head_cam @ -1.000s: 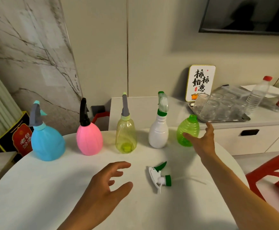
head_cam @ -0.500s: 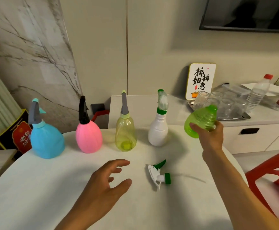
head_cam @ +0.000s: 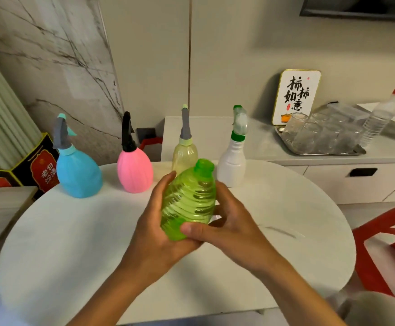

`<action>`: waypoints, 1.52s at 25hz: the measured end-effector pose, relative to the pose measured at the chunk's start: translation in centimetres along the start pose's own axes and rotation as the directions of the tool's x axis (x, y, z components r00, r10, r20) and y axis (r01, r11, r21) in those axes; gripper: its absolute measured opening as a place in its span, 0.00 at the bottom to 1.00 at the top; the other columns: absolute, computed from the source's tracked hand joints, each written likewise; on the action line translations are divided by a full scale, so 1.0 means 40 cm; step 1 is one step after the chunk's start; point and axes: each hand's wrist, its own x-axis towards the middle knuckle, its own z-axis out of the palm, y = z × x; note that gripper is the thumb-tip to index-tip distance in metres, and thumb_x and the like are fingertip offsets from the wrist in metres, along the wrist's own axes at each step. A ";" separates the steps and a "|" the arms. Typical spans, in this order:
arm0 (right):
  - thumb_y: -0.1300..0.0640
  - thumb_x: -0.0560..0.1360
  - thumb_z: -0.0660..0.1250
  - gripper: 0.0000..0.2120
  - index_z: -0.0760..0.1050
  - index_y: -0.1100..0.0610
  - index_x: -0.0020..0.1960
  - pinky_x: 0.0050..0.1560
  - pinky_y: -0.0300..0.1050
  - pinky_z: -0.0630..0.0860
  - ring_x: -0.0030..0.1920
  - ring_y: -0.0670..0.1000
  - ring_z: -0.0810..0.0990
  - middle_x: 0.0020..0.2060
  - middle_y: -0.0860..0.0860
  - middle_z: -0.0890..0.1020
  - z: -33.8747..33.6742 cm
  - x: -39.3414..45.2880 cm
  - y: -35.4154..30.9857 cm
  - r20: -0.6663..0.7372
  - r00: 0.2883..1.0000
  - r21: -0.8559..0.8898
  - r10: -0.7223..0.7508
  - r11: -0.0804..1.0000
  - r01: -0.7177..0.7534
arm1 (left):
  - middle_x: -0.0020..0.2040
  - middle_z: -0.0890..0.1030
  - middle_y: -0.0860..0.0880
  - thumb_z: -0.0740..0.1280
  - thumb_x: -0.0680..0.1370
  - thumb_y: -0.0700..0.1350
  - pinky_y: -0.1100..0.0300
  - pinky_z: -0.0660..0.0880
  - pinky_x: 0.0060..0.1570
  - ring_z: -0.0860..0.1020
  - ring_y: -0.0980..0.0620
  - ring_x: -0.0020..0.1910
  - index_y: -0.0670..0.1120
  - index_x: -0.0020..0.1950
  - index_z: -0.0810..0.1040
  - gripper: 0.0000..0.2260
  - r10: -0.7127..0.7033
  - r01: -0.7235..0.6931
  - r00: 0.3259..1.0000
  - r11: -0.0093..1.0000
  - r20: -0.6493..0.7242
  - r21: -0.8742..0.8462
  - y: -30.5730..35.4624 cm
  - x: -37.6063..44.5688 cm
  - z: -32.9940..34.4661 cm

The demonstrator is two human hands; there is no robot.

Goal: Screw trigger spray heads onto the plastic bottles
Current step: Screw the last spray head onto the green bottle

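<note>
A ribbed green plastic bottle (head_cam: 188, 201) with an open neck and no spray head is held above the round white table (head_cam: 74, 243), tilted neck-up and away from me. My left hand (head_cam: 155, 231) cups its left side and base. My right hand (head_cam: 227, 227) holds its right side, thumb across the bottom. The loose white and green trigger head is hidden behind my hands; only its thin dip tube (head_cam: 281, 231) shows on the table to the right.
Along the table's far edge stand a blue bottle (head_cam: 77, 172), a pink bottle (head_cam: 135, 171), a yellow bottle (head_cam: 184, 154) and a white bottle (head_cam: 231, 165), each with a spray head. A tray of glasses (head_cam: 318, 137) sits on the counter behind. A red chair (head_cam: 384, 243) is at right.
My right hand carried the green bottle from the table's far right to the centre in front of me. My left hand rose from the table and took hold of it too.
</note>
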 end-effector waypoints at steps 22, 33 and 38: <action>0.66 0.71 0.72 0.25 0.75 0.49 0.64 0.55 0.48 0.81 0.57 0.53 0.83 0.58 0.55 0.84 -0.299 0.015 -0.015 -0.604 0.782 0.341 -0.151 0.838 0.426 | 0.60 0.75 0.67 0.78 0.59 0.60 0.58 0.76 0.54 0.77 0.63 0.55 0.70 0.68 0.61 0.42 -0.106 0.114 0.993 0.943 -0.042 0.313 -0.051 -0.020 -0.022; 0.63 0.71 0.72 0.27 0.72 0.48 0.67 0.51 0.46 0.81 0.55 0.52 0.84 0.53 0.50 0.87 -0.284 0.004 -0.002 -0.583 0.809 0.324 -0.076 0.892 0.317 | 0.61 0.73 0.67 0.78 0.59 0.60 0.60 0.76 0.55 0.75 0.62 0.57 0.69 0.69 0.60 0.43 -0.102 0.096 0.995 0.923 -0.003 0.374 -0.058 -0.020 0.000; 0.63 0.69 0.71 0.25 0.73 0.50 0.64 0.52 0.45 0.81 0.54 0.52 0.84 0.51 0.50 0.87 -0.268 0.005 -0.006 -0.607 0.781 0.251 -0.144 0.898 0.361 | 0.61 0.70 0.71 0.76 0.59 0.62 0.64 0.72 0.54 0.73 0.65 0.57 0.69 0.70 0.57 0.43 -0.098 0.086 0.995 0.898 0.006 0.431 -0.056 -0.021 0.001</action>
